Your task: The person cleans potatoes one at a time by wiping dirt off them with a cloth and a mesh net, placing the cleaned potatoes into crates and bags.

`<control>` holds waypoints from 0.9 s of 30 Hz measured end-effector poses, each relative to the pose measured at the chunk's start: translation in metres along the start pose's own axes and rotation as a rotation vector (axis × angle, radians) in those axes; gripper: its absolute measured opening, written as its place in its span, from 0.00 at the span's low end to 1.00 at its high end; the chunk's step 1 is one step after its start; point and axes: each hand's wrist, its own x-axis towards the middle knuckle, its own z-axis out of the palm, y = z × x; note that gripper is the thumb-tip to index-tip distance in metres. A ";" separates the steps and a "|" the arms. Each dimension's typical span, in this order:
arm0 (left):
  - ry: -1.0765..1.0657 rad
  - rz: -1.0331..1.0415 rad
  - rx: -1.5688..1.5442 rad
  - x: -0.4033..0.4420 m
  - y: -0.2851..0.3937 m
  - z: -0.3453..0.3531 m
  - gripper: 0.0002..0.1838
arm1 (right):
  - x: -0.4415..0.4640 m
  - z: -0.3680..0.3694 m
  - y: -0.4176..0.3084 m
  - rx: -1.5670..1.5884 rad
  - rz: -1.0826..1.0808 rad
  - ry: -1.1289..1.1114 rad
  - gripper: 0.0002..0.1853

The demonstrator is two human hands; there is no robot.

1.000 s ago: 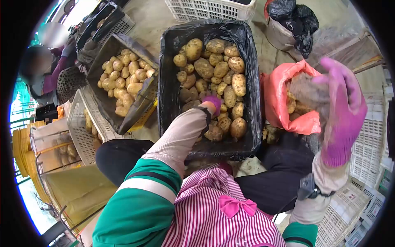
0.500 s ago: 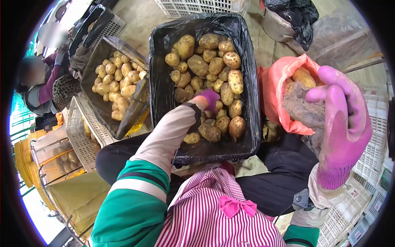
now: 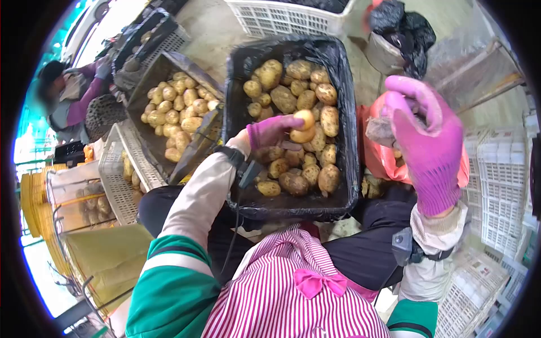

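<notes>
Above the black-lined crate point(image 3: 293, 212), left hand point(image 3: 271, 130) holds small potato point(image 3: 305, 119) at fingertips, long axis unclear; right hand point(image 3: 431, 138), farther from it, grips grey cloth-like thing point(image 3: 380, 129) off crate's right side by red sack point(image 3: 372, 155).

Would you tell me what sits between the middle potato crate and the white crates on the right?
The head view shows a red sack between them, partly behind the right hand.

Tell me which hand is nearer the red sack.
Right. The right hand is right at the red sack, holding a grey cloth; the left hand is farther left, over the black crate.
</notes>
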 end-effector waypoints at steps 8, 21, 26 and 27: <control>-0.260 0.726 -0.477 -0.144 0.010 0.104 0.31 | -0.010 0.080 0.009 0.273 0.035 -0.544 0.39; 0.472 1.006 -0.216 -0.308 -0.058 0.144 0.27 | -0.043 0.157 -0.001 0.641 -0.033 -0.516 0.27; 0.808 1.823 -0.342 -0.491 -0.066 0.104 0.25 | -0.037 0.138 -0.006 0.654 -0.061 -0.481 0.29; 0.912 1.966 -0.194 -0.531 -0.077 0.092 0.27 | -0.038 0.136 -0.012 0.673 -0.062 -0.478 0.30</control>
